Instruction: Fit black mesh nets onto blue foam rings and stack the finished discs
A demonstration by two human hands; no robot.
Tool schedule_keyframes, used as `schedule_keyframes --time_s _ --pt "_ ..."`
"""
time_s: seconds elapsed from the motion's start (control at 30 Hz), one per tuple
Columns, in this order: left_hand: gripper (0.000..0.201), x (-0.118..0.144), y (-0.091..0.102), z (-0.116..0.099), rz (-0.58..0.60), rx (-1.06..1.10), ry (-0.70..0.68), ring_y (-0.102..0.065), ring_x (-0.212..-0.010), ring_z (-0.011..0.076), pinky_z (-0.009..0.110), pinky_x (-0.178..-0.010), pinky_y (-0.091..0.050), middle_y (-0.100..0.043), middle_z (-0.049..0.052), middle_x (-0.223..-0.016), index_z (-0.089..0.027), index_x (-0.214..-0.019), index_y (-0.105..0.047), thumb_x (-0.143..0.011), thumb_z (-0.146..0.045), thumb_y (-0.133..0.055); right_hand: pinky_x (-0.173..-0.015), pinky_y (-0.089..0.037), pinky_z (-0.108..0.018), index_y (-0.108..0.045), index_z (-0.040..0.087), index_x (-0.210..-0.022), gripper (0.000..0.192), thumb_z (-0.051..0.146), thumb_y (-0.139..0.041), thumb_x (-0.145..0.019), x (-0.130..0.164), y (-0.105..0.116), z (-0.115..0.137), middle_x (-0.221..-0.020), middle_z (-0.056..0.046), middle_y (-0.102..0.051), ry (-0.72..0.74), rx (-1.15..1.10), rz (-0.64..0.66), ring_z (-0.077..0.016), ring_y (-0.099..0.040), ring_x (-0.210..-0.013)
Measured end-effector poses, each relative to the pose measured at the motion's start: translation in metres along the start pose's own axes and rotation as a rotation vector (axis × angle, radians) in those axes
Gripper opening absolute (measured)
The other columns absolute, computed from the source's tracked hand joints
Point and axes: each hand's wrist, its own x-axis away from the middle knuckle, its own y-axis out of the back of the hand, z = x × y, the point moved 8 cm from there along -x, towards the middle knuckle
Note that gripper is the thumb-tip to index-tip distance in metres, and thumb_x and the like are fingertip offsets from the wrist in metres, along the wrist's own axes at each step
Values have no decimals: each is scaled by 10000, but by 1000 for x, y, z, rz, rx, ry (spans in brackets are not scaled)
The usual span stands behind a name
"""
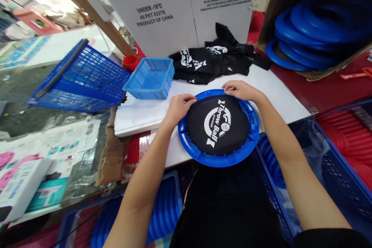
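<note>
A blue plastic ring (pixel 213 159) lies at the front edge of the white board, overhanging it toward me. Inside it is a black mesh disc (pixel 194 128) printed "Throw Ball" in white; small pegs line the ring's inner side. My left hand (pixel 180 107) is closed at the ring's upper left, thumb and fingers pinched at the mesh edge. At the top right, my right hand (pixel 240 90) has its bent fingers pressed on the rim and mesh edge. Whatever lies under the fingertips is hidden. Behind the ring is a pile of black printed mesh pieces (pixel 197 64).
A light-blue tray (pixel 151 79) and a blue basket (pixel 84 71) stand at left. Behind are white cartons (pixel 162 27). Blue rings (pixel 314 31) fill a box at upper right; crates of red rings (pixel 345 135) and blue rings (pixel 164 209) sit below the table.
</note>
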Motion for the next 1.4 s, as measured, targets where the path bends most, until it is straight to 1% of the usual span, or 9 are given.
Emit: schedule_keyframes --time_s 0.07,0.17,0.33,0.47,0.63,0.73,1.0,1.1,1.4 --pt "201 1 0 -5 -5 -41 -61 -731 -988 244 391 -950 -589 -820 69 -1036 -229 -932 -815 -950 -303 -630 -1163 -498 -510 -745 235 -972 210 396 -619 -923 1 1 9 -1324 -88 -711 60 -31 -22 -280 -647 -1253" --pt "203 5 -10 -19 45 -157 -233 -687 -1114 257 423 -1052 -555 -760 94 -1158 -222 -990 -803 -975 -347 -643 -1283 -358 -561 -789 259 -1089 307 494 -662 -938 2 -14 19 -1525 -68 -602 125 9 94 -313 -538 -1431" --pt "273 12 -34 -26 186 -343 -363 -530 -1403 354 544 -1226 -416 -594 162 -1482 -194 -1173 -774 -968 -363 -711 -1342 -206 -611 -717 331 -1368 482 474 -726 -908 2 -36 10 -1723 -29 -371 45 157 236 -350 -278 -1618" --pt "165 9 -29 -28 193 -257 -316 -613 -1281 316 519 -1180 -465 -693 137 -1312 -192 -1052 -763 -929 -301 -746 -1295 -320 -584 -751 227 -1161 364 454 -738 -876 0 -36 14 -1667 -108 -454 53 147 208 -361 -417 -1539" --pt "81 5 -11 -20 145 16 -80 -718 -993 238 402 -953 -584 -801 47 -993 -221 -906 -770 -911 -236 -690 -1212 -429 -524 -701 232 -983 234 441 -598 -958 -1 -30 28 -1388 -93 -702 105 14 140 -304 -628 -1324" --pt "110 6 -7 -16 142 78 -26 -731 -981 240 384 -923 -588 -815 60 -986 -208 -907 -799 -895 -268 -708 -1191 -447 -502 -690 230 -975 241 448 -588 -961 -2 -31 30 -1324 -87 -730 110 -17 129 -298 -645 -1290" --pt "104 9 -11 -31 182 -76 -202 -691 -986 224 381 -917 -567 -764 66 -1027 -223 -904 -800 -914 -255 -701 -1112 -497 -493 -635 226 -939 135 332 -560 -978 -7 -32 25 -1234 -97 -754 91 -5 55 -283 -668 -1197" --pt "125 8 -14 -27 209 -75 -158 -693 -963 221 379 -907 -560 -780 56 -998 -214 -888 -761 -939 -232 -649 -1090 -506 -491 -617 224 -915 103 289 -560 -971 -9 -34 24 -1213 -104 -755 81 13 41 -280 -676 -1162" --pt "103 2 -10 -15 121 -31 -30 -713 -936 219 354 -886 -548 -806 49 -946 -200 -871 -747 -909 -206 -651 -1042 -517 -454 -626 207 -891 79 233 -578 -948 -12 -33 22 -1166 -99 -769 45 4 17 -253 -688 -1070"
